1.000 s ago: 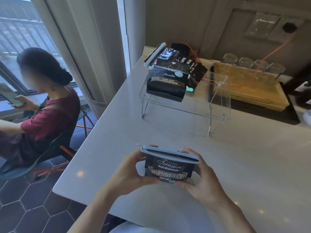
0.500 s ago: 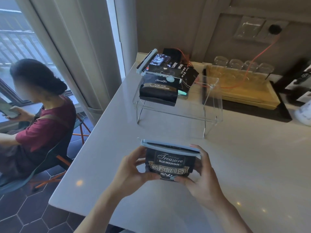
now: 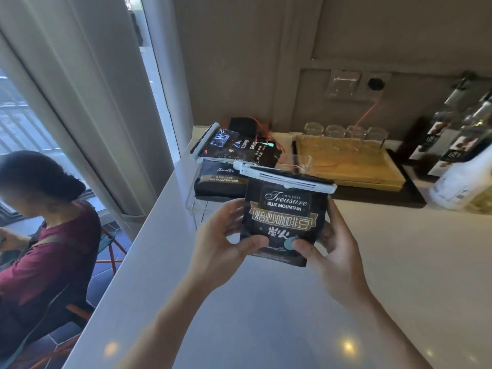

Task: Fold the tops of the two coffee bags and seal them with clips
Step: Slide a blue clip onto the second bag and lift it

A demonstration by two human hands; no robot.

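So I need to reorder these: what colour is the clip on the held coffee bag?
Pale blue clip, across the bag's top; head view.

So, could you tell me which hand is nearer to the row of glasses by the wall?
The right hand. It grips the coffee bag's right edge, below the glasses. The left hand holds the bag's left edge, further from them.

Dim, window-lit (image 3: pixel 24 115) from left; edges warped, blurred.
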